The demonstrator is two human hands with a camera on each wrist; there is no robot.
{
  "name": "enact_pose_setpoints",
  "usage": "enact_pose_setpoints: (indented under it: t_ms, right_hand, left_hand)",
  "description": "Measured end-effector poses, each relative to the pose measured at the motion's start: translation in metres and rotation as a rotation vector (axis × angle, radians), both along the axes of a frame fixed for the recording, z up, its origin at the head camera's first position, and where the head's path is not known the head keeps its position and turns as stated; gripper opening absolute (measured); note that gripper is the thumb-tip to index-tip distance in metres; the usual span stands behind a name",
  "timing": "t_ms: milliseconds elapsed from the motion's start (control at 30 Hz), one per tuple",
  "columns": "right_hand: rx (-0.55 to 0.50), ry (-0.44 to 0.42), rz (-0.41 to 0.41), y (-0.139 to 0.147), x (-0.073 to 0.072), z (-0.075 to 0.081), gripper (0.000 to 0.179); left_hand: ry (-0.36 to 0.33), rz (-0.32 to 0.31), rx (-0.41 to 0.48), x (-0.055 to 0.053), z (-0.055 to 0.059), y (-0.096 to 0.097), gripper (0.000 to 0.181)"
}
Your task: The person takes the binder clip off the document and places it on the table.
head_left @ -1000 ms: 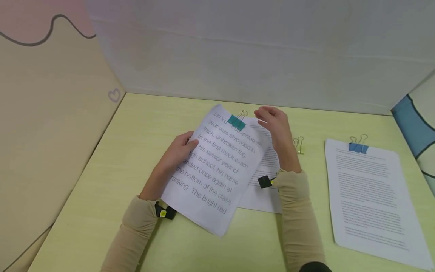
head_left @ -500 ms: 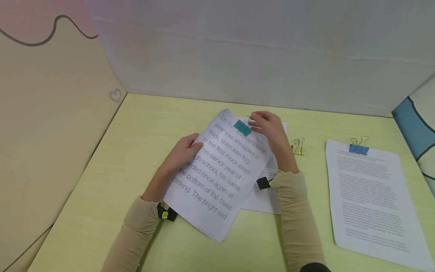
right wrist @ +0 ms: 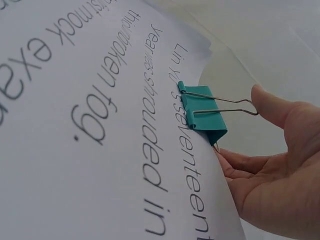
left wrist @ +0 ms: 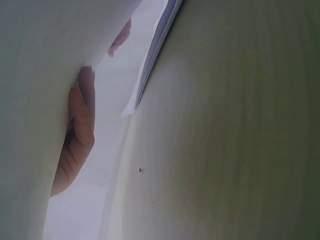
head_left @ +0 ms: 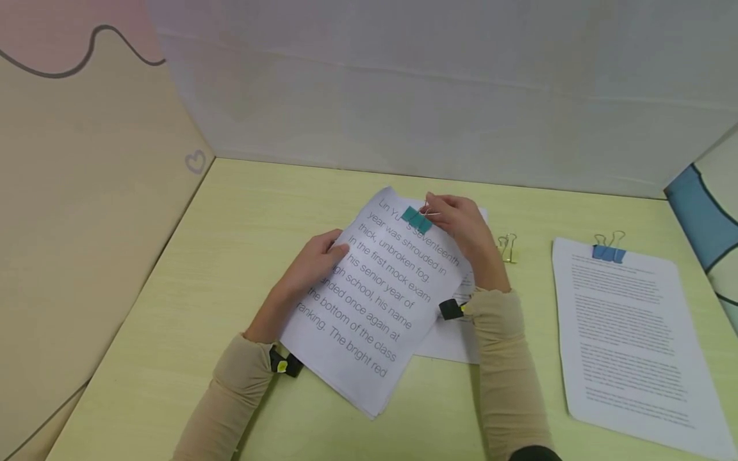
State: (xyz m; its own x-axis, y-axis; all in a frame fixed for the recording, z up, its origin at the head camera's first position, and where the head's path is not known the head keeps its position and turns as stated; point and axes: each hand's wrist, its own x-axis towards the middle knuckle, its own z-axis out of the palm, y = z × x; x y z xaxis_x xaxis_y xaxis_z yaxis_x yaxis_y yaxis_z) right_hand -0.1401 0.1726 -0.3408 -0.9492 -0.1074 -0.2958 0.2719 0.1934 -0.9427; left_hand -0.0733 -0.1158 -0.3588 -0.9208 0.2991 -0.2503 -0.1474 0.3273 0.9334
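Head view: your left hand (head_left: 314, 264) holds the tilted stack of white printed sheets (head_left: 369, 307), thumb on top; the stack's long axis rises rightward. On its top edge sits the teal binder clip (head_left: 417, 219), body slanting down rightward, just left of your nearer right hand (head_left: 458, 224). Left wrist view: the sheets partly hide the grip. Right wrist view: the silver wire handle (right wrist: 232, 110) points at your thumb; thumb and fingers (right wrist: 242, 162), slightly parted, pinch the clip.
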Motion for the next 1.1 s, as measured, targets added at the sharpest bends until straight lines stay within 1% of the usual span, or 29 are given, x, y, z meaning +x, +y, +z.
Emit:
enact_pose_setpoints:
  t_ms: [100, 200, 333, 433, 533, 667, 767, 867, 1000, 1100]
  right_hand:
    - [0.002, -0.031, 0.028, 0.001, -0.001, -0.001, 0.058]
    - [-0.019, -0.043, 0.036, 0.001, -0.001, -0.002, 0.057]
    - [-0.040, -0.052, -0.003, 0.000, -0.001, -0.004, 0.062]
    - [-0.010, -0.059, -0.044, -0.001, -0.001, -0.006, 0.067]
    - [0.042, -0.051, -0.067, -0.003, -0.001, -0.005, 0.065]
    - [0.100, -0.014, -0.085, -0.007, 0.000, 0.000, 0.060]
    - [0.111, 0.023, -0.110, -0.010, 0.002, 0.003, 0.059]
    - [0.097, 0.056, -0.159, -0.010, 0.004, 0.006, 0.056]
    - [0.066, 0.094, -0.257, -0.009, 0.006, 0.009, 0.052]
    - [0.042, 0.108, -0.308, -0.008, 0.005, 0.010, 0.051]
  left_hand:
    - [-0.008, -0.005, 0.008, 0.001, -0.001, 0.000, 0.026]
    - [-0.007, -0.015, 0.012, 0.002, -0.003, 0.000, 0.026]
    - [-0.009, -0.025, 0.012, 0.003, -0.003, -0.001, 0.026]
    - [-0.017, -0.026, 0.007, 0.004, -0.002, -0.002, 0.026]
    - [-0.025, -0.026, 0.006, 0.004, -0.001, -0.002, 0.026]
    - [-0.034, -0.029, 0.010, 0.003, 0.001, -0.005, 0.026]
    - [-0.040, -0.027, 0.008, 0.002, 0.003, -0.007, 0.027]
    - [-0.044, -0.022, -0.001, 0.001, 0.005, -0.011, 0.028]
    - [-0.036, -0.014, -0.029, -0.001, 0.005, -0.017, 0.029]
    - [-0.031, 0.005, -0.058, -0.003, 0.004, -0.023, 0.030]
